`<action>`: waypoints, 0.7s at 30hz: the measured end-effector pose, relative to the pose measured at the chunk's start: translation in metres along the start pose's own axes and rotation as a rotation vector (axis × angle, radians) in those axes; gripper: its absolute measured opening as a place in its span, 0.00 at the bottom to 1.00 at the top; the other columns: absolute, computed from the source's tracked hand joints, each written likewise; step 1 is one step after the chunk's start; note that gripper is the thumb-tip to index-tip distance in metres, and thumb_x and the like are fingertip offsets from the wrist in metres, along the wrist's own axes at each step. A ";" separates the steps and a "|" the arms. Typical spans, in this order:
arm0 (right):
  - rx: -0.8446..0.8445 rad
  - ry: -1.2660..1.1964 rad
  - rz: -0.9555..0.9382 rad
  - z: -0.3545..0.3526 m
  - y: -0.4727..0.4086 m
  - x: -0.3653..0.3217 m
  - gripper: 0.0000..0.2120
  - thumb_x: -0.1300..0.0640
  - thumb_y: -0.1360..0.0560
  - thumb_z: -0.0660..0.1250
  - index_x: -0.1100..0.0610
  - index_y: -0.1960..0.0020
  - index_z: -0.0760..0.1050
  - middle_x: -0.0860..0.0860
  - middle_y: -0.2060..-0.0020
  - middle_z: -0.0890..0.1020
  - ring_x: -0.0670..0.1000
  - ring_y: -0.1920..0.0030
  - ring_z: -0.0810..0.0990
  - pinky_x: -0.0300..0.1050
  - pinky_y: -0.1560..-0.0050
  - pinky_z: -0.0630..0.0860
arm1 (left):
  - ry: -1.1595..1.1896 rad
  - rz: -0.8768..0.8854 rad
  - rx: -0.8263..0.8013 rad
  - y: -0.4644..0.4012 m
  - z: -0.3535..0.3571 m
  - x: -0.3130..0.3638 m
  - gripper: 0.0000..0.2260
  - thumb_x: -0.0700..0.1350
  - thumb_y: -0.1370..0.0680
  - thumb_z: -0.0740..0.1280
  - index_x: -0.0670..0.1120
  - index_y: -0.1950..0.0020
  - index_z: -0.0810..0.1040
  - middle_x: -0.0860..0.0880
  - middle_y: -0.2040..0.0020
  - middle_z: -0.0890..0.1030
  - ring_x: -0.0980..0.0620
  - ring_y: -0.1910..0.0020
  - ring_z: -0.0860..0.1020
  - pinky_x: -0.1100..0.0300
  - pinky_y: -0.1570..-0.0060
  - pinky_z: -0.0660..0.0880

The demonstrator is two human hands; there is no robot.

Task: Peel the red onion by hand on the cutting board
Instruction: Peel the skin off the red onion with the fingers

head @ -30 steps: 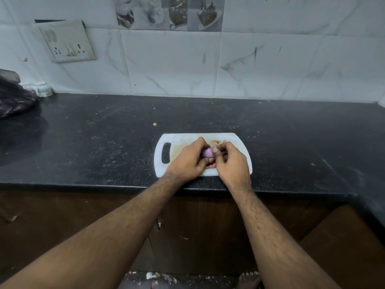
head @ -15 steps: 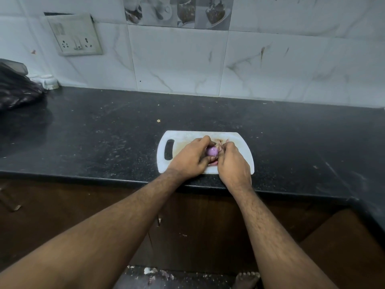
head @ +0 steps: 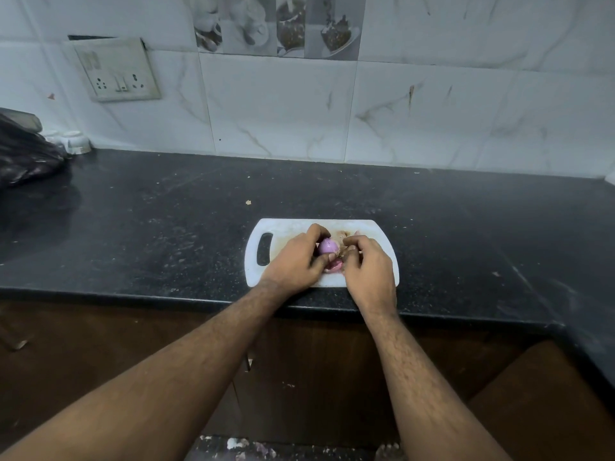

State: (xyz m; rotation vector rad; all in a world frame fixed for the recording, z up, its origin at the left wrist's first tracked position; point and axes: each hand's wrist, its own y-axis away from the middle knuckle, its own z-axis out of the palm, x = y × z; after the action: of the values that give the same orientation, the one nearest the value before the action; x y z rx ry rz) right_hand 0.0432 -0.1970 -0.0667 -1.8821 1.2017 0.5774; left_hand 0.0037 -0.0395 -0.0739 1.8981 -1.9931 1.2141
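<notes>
A small red onion (head: 327, 245), its shiny purple flesh bared on top, is held over the white cutting board (head: 382, 229) near the counter's front edge. My left hand (head: 294, 261) wraps it from the left, fingers over its top and thumb under it. My right hand (head: 366, 267) sits just to its right, fingertips pinched on a strip of skin beside the onion. A reddish piece of peel (head: 334, 266) shows below the onion between my hands. Dry brownish skins (head: 344, 233) lie on the board behind them.
The board rests on a black speckled countertop (head: 166, 227) backed by a white tiled wall. A dark plastic bag (head: 26, 154) and a small white cup (head: 75, 141) sit at the far left. A switch plate (head: 116, 69) hangs on the wall. Scraps litter the floor below.
My right hand has drawn slightly right, away from the onion, baring more of its purple top. The camera view has tilted up a little.
</notes>
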 end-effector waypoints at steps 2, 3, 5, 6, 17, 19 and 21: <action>-0.042 -0.027 -0.022 0.000 -0.001 0.002 0.07 0.54 0.18 0.66 0.52 0.42 0.80 0.42 0.50 0.82 0.45 0.52 0.82 0.42 0.51 0.78 | -0.012 0.000 -0.001 -0.001 0.000 0.000 0.17 0.46 0.19 0.68 0.44 0.32 0.73 0.46 0.43 0.83 0.49 0.46 0.81 0.55 0.44 0.77; -0.051 -0.039 -0.018 0.000 -0.001 0.004 0.07 0.54 0.19 0.68 0.52 0.42 0.81 0.42 0.51 0.83 0.44 0.52 0.82 0.44 0.49 0.80 | -0.017 0.003 0.000 -0.001 0.000 0.000 0.17 0.46 0.19 0.68 0.44 0.31 0.73 0.46 0.43 0.83 0.49 0.46 0.81 0.56 0.44 0.76; -0.039 -0.053 -0.005 0.001 -0.002 0.006 0.08 0.56 0.20 0.69 0.53 0.42 0.82 0.44 0.51 0.85 0.44 0.52 0.83 0.45 0.47 0.82 | -0.025 0.007 0.001 -0.002 0.001 -0.001 0.16 0.47 0.18 0.68 0.44 0.31 0.75 0.47 0.43 0.84 0.49 0.46 0.80 0.60 0.45 0.74; -0.028 -0.053 -0.006 0.001 -0.001 0.006 0.08 0.56 0.20 0.70 0.53 0.42 0.83 0.44 0.52 0.86 0.44 0.53 0.83 0.44 0.48 0.82 | -0.020 0.007 0.004 -0.002 0.001 -0.001 0.16 0.46 0.18 0.68 0.44 0.32 0.76 0.47 0.44 0.84 0.50 0.47 0.80 0.60 0.46 0.74; -0.006 -0.070 0.029 0.000 -0.003 0.008 0.10 0.54 0.21 0.72 0.53 0.41 0.85 0.45 0.53 0.87 0.43 0.54 0.84 0.43 0.49 0.83 | 0.049 -0.037 -0.004 0.000 -0.001 0.000 0.13 0.48 0.20 0.72 0.46 0.38 0.76 0.50 0.48 0.84 0.54 0.52 0.81 0.63 0.50 0.76; -0.020 -0.079 0.043 0.000 -0.004 0.009 0.09 0.53 0.21 0.72 0.53 0.43 0.85 0.44 0.55 0.87 0.42 0.55 0.84 0.43 0.51 0.83 | 0.061 -0.049 -0.008 -0.001 -0.002 0.001 0.13 0.48 0.21 0.73 0.46 0.39 0.76 0.51 0.49 0.84 0.56 0.53 0.81 0.67 0.52 0.75; -0.028 -0.090 0.058 0.000 -0.004 0.009 0.09 0.51 0.22 0.73 0.53 0.44 0.85 0.43 0.57 0.87 0.41 0.56 0.84 0.42 0.52 0.83 | 0.066 -0.054 -0.011 0.000 -0.002 0.001 0.13 0.49 0.21 0.73 0.46 0.41 0.76 0.52 0.51 0.84 0.59 0.55 0.80 0.71 0.55 0.73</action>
State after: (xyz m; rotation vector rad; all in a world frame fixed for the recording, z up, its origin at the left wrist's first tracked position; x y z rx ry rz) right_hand 0.0505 -0.2010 -0.0716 -1.8302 1.1982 0.7064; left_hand 0.0027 -0.0392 -0.0714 1.8695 -1.8988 1.2326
